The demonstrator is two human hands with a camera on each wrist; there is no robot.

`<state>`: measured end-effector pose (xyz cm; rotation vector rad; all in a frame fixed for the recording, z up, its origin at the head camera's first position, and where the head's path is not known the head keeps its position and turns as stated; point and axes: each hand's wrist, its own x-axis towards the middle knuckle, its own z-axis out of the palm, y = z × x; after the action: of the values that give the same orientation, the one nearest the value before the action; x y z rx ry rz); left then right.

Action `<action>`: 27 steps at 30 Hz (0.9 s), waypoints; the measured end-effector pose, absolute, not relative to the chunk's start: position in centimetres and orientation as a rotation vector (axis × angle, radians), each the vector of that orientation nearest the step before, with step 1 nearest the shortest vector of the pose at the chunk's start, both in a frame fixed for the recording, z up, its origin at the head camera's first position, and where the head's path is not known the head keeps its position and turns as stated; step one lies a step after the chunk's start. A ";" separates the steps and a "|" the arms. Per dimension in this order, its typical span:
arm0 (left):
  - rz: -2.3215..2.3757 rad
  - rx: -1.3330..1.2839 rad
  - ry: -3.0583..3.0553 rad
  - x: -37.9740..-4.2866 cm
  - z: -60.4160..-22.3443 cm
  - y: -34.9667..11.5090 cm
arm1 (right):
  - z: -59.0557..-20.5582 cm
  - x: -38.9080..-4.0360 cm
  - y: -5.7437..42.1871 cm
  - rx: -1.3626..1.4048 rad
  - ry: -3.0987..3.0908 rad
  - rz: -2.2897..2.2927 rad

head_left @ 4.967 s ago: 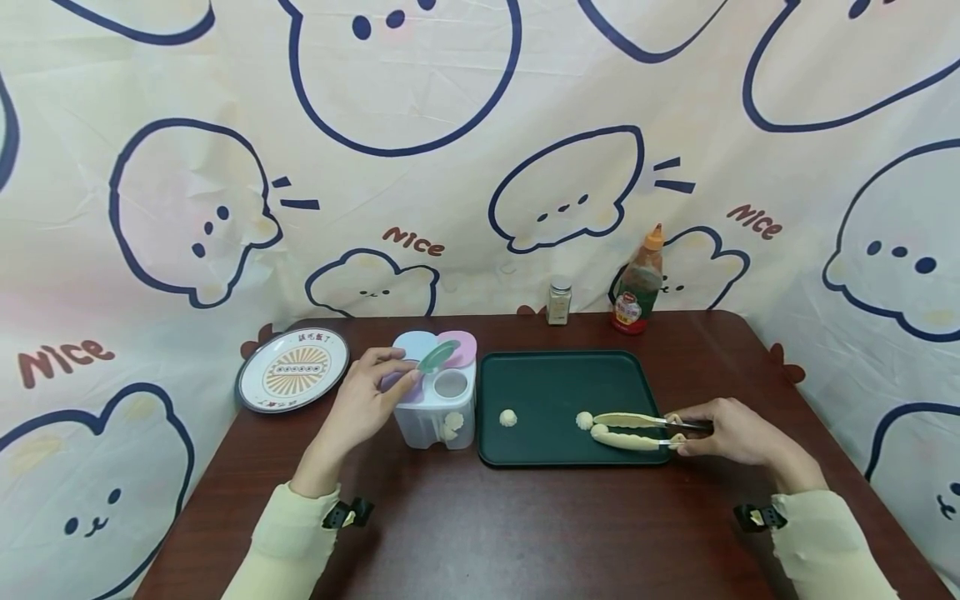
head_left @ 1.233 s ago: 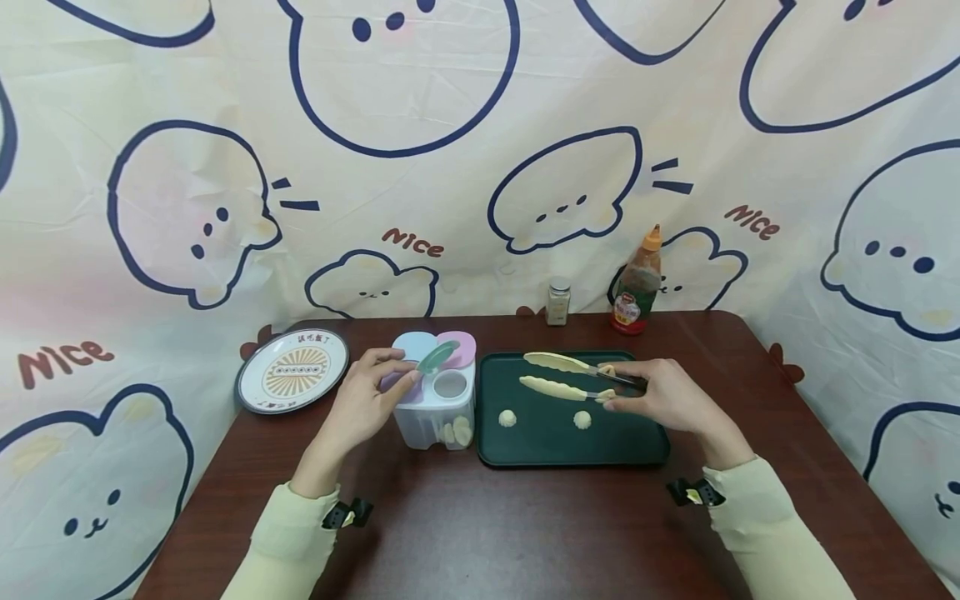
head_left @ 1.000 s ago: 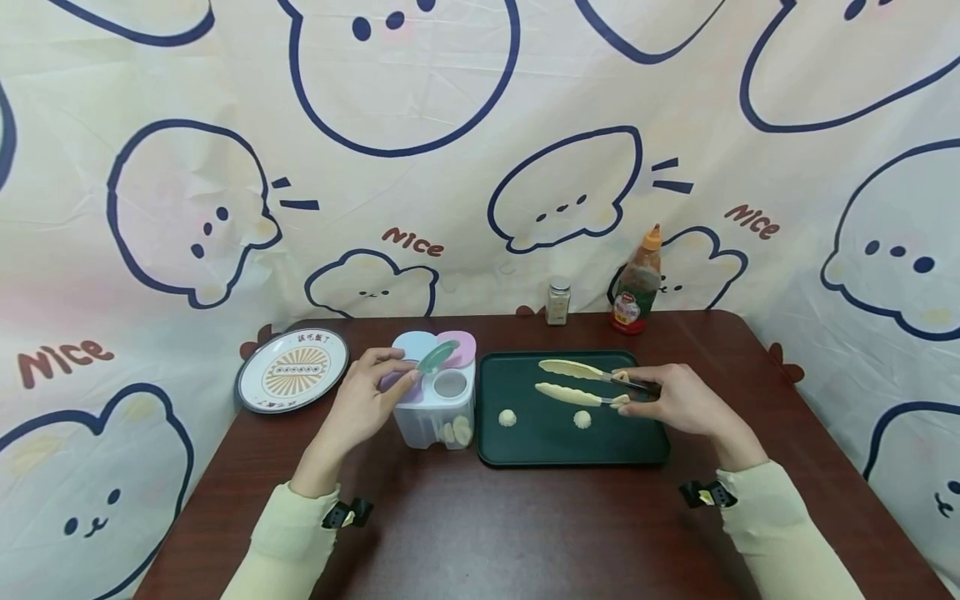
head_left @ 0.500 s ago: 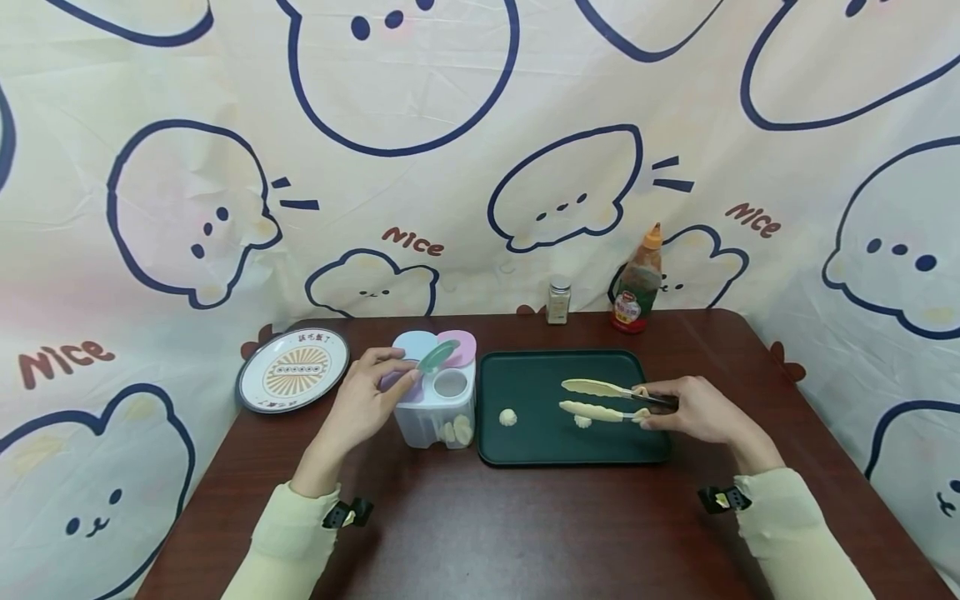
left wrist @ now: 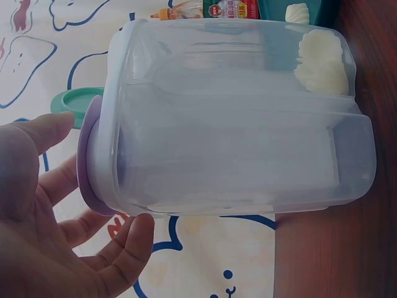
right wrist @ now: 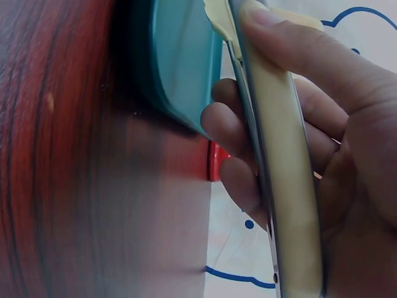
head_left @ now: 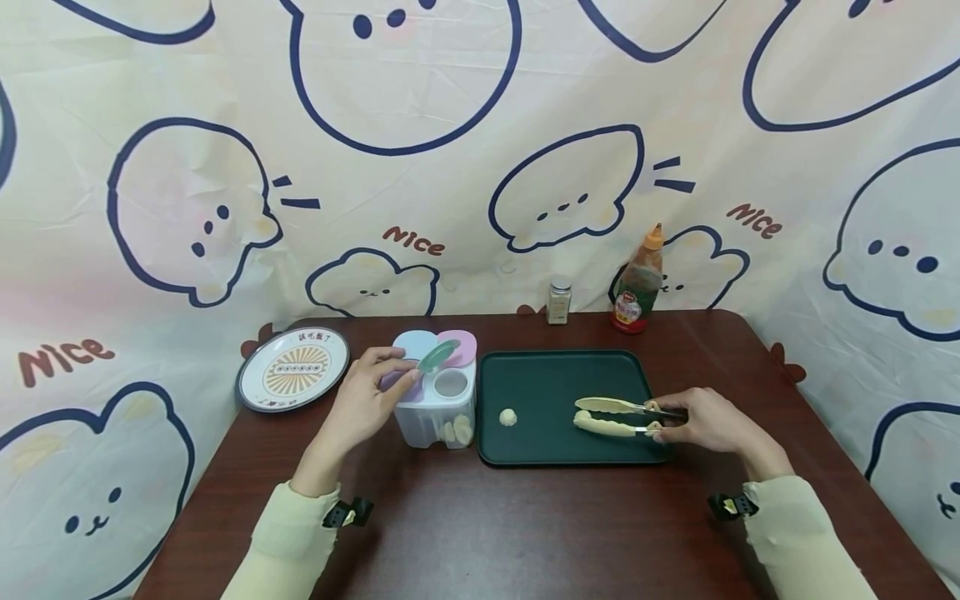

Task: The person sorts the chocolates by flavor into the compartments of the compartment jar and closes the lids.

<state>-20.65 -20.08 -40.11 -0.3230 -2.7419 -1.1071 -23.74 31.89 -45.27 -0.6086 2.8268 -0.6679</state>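
Note:
My left hand [head_left: 369,392] pinches the raised green lid [head_left: 438,357] of a clear storage box [head_left: 431,423], over its round opening [head_left: 450,383]. In the left wrist view, pale pieces [left wrist: 322,62] lie in one compartment of the box. My right hand [head_left: 716,421] grips cream-tipped tongs [head_left: 611,428] above a dark green tray [head_left: 555,454]. A small whitish ball [head_left: 582,415] lies at the tong tips, partly hidden; whether they touch it I cannot tell. Another whitish ball [head_left: 507,417] rests on the tray's left part. The right wrist view shows my fingers round the tongs' handle [right wrist: 282,155].
Blue [head_left: 415,342], pink [head_left: 462,346] and purple lids cover the box's other openings. A patterned plate [head_left: 292,369] stands at the left. Along the back are a small shaker jar [head_left: 558,302] and a sauce bottle [head_left: 637,287] with an orange cap.
Three balls showed on the tray earlier; now two do, and the pieces in the box look different. Lately the tongs have moved right and toward me, down to the right ball. My left hand stays still.

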 end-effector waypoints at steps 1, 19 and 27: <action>-1.107 -0.323 -2.742 -20.7 -40.1 -20.1 | -45.3 -23.7 31.9 -0.596 2.829 -0.663; -1.121 -0.317 -2.752 -20.6 -40.2 -20.1 | -45.5 -23.4 32.0 -0.588 2.818 -0.657; -1.122 -0.313 -2.751 -20.6 -40.1 -20.0 | -45.2 -23.3 32.0 -0.572 2.818 -0.708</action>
<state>-20.59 -20.04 -40.10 -0.3129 -2.7509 -1.1217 -23.33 32.01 -45.19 -0.5724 2.8181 -0.7084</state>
